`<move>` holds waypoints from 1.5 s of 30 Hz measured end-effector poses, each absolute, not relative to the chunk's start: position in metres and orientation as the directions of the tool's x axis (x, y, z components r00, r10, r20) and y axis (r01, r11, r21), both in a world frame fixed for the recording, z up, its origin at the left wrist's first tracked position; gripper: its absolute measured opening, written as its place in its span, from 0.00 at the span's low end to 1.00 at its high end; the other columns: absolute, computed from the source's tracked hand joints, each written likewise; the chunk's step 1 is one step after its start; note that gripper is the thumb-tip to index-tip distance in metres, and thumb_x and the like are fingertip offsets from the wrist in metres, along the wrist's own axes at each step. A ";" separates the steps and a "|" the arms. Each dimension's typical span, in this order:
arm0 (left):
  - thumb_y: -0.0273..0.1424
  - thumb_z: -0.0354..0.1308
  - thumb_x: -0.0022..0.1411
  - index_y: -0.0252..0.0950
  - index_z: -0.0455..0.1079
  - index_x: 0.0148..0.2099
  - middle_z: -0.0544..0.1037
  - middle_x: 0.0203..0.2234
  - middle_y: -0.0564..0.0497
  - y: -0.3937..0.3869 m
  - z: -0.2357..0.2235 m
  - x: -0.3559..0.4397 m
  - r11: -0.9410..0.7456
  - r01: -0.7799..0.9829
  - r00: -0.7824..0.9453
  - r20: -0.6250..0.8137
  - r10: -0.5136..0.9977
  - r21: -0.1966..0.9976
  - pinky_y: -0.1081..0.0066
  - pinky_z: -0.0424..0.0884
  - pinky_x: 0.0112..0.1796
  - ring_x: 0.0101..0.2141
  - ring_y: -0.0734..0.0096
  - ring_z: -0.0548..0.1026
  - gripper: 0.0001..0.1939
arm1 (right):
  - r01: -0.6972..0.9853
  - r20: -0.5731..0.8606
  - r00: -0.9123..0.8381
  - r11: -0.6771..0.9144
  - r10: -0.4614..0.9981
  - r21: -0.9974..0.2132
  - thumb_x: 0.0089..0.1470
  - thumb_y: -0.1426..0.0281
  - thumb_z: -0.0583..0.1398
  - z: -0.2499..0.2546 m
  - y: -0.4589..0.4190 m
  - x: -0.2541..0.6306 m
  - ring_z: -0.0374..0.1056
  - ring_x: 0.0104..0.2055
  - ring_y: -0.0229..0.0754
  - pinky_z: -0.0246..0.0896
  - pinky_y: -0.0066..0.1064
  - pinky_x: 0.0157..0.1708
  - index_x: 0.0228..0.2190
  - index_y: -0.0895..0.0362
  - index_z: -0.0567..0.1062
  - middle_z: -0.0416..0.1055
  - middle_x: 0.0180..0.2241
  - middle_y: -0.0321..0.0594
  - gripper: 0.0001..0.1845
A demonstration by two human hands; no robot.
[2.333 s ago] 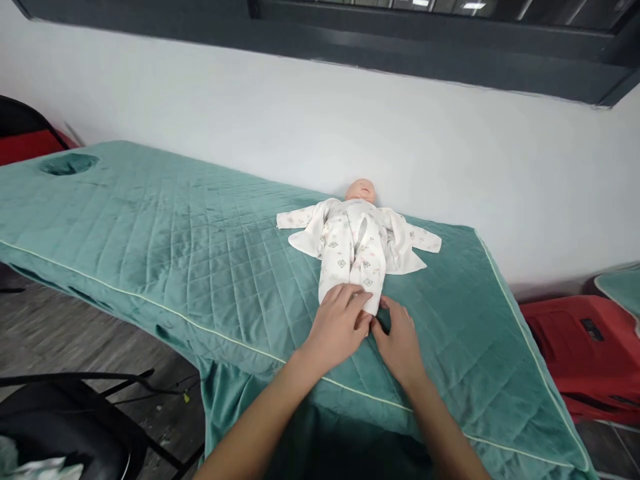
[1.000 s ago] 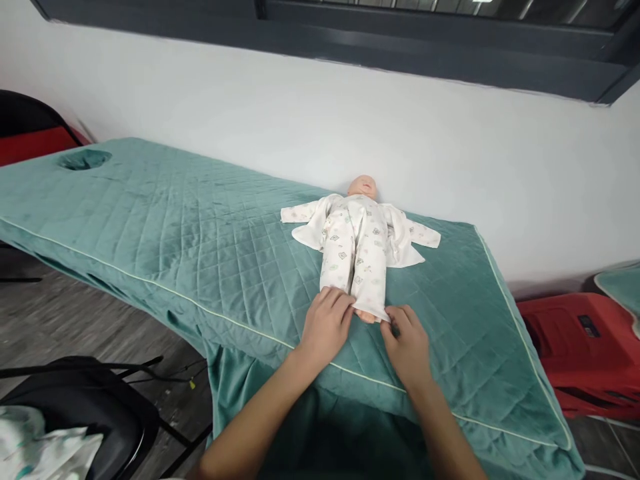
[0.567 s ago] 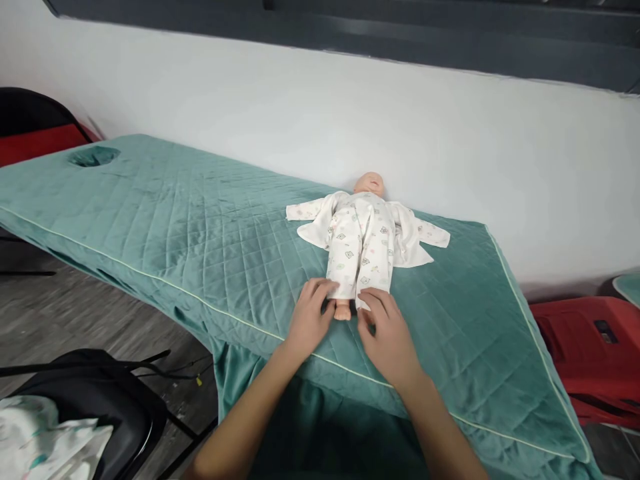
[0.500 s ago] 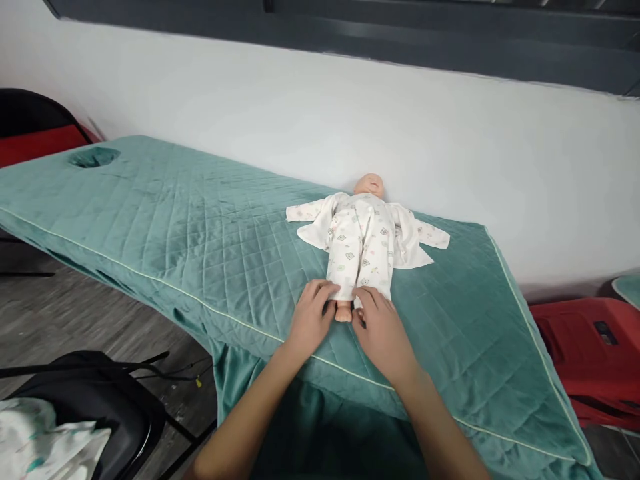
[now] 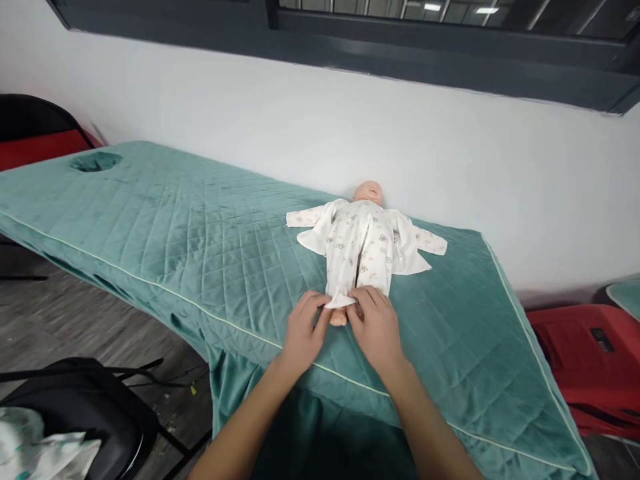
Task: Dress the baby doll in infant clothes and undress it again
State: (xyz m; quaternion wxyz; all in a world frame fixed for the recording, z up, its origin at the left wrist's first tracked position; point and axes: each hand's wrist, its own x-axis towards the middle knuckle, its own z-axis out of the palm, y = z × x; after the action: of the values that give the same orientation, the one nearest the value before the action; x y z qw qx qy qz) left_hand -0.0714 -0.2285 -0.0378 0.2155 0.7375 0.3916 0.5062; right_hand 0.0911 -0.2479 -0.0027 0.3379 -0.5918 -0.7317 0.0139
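Note:
A baby doll [image 5: 369,192] lies on its back near the far edge of a green quilted bed [image 5: 200,247], its head toward the wall. It wears a white printed sleepsuit [image 5: 360,250] with the sleeves spread out. My left hand [image 5: 304,330] pinches the cuff of the left trouser leg. My right hand [image 5: 376,323] grips the same cuff from the other side. One bare doll foot [image 5: 339,317] sticks out between my hands. The other foot is hidden under my right hand.
A white wall runs behind the bed below a dark window frame. A black chair [image 5: 85,407] with a pale patterned cloth [image 5: 35,450] stands at the lower left. Red items sit at the far left [image 5: 40,143] and lower right [image 5: 585,353]. The bed has a face hole [image 5: 95,161].
My right hand shifted from the right trouser leg over to the left one. Both hands now hold that cuff, and a bare foot has come out of it.

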 end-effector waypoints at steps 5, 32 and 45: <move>0.26 0.53 0.68 0.38 0.68 0.43 0.73 0.34 0.53 -0.243 -0.029 -0.073 -0.535 0.350 0.089 0.542 0.836 0.769 0.72 0.67 0.40 0.36 0.74 0.72 0.04 | 0.795 0.624 -0.130 0.457 0.771 -0.398 0.61 0.78 0.55 0.015 -0.266 0.095 0.66 0.40 0.44 0.60 0.38 0.42 0.40 0.57 0.74 0.72 0.37 0.42 0.10; 0.18 0.51 0.62 0.35 0.69 0.51 0.69 0.56 0.43 -0.254 -0.013 -0.027 -0.665 0.669 0.469 0.507 0.724 0.331 0.49 0.63 0.60 0.64 0.51 0.58 0.17 | 0.759 0.337 0.205 0.069 0.919 -0.648 0.59 0.68 0.57 -0.059 -0.292 0.150 0.64 0.50 0.51 0.63 0.48 0.50 0.51 0.56 0.67 0.68 0.47 0.48 0.18; 0.20 0.53 0.62 0.37 0.73 0.46 0.72 0.54 0.41 -0.233 -0.024 -0.021 -0.647 0.721 0.489 0.480 0.728 0.246 0.41 0.61 0.59 0.63 0.48 0.61 0.13 | 0.797 0.430 0.072 0.208 0.900 -0.568 0.60 0.74 0.53 -0.056 -0.281 0.144 0.65 0.37 0.44 0.63 0.36 0.38 0.40 0.58 0.74 0.68 0.34 0.42 0.10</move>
State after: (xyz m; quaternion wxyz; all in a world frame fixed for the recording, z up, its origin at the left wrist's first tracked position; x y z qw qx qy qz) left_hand -0.0211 -0.2327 -0.0240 0.0059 0.8629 0.4198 0.2811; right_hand 0.1440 -0.2813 -0.0556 0.3800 -0.6258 -0.6778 0.0680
